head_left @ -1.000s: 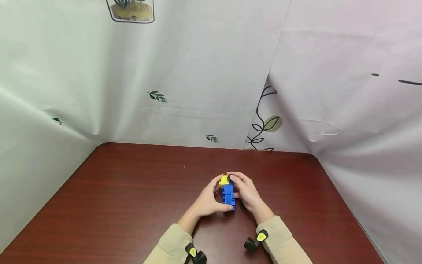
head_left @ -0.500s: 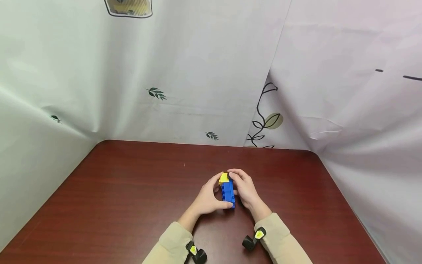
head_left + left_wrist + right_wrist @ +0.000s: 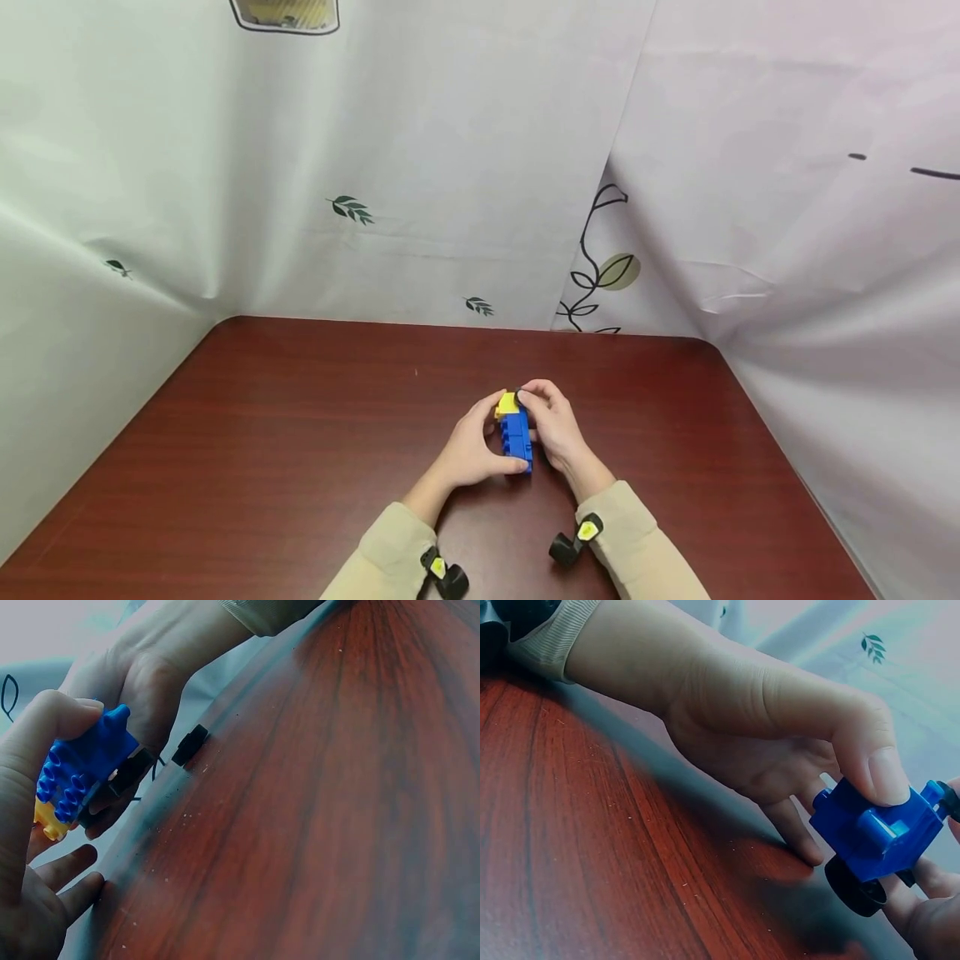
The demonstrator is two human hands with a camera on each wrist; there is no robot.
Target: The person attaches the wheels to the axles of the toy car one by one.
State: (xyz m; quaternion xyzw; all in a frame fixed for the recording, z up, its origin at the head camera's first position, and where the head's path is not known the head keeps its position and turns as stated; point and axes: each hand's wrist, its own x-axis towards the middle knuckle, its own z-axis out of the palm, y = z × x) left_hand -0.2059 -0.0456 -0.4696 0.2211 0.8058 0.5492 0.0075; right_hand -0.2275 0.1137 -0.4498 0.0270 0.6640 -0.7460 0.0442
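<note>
- Hands close in on a blue-and-yellow toy, the left hand at its left and the right hand at its right, in a hold that has barely shifted over the past second.
- Gone from the head view: a dark spot visible a second ago just right of the toy's near end, by the right hand. Whether it was moved or merely covered cannot be told.
- With the toy kept in place, attention appears fixed on its far end; the work in hand looks like careful handling rather than carrying.
- Left thumb presses the toy's near blue end while fingers reach to its far end, a pinch along its length; other left fingers splay below the toy.
- Right thumb and forefinger pinch the toy's far end, beside the yellow block.
- Between the two hands, the toy appears to be held above the table.
- Below the toy's blue end, seen from the right wrist, sits a black wheel; whether it is fixed on is unclear.
</note>
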